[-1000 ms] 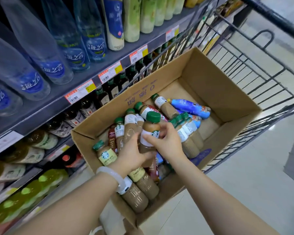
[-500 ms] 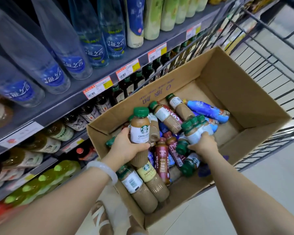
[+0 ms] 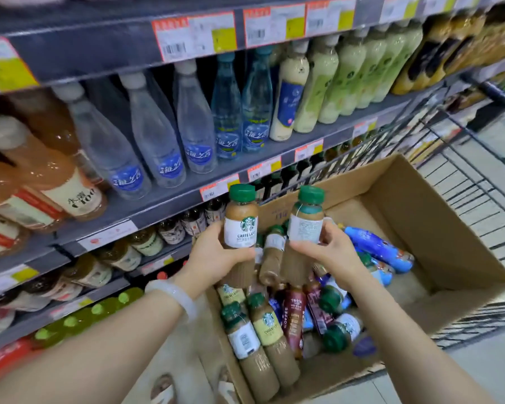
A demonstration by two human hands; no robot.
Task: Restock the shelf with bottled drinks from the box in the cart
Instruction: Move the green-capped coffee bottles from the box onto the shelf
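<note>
My left hand [image 3: 213, 262] grips a green-capped caffe latte bottle [image 3: 241, 218] upright above the cardboard box [image 3: 420, 217]. Beside it, my right hand [image 3: 330, 253] holds a second green-capped coffee bottle [image 3: 305, 223], its label's back side facing me. Both bottles hang over the box's left half, close to the shelf. Several more coffee bottles [image 3: 267, 330] and a blue bottle [image 3: 376, 247] lie loose in the box. The box sits in the wire cart [image 3: 478, 182].
Shelves [image 3: 146, 202] on the left carry clear water bottles [image 3: 158, 135], pale green drinks [image 3: 341, 74] and peach drinks [image 3: 50, 170]. Lower rows hold small dark-capped bottles [image 3: 172, 228] and green bottles. Price tags line the shelf edges. Light floor lies at right.
Both hands rose out of the box, each now with a coffee bottle held upright; the right hand picked one up from the pile. My view tilted up toward the shelves.
</note>
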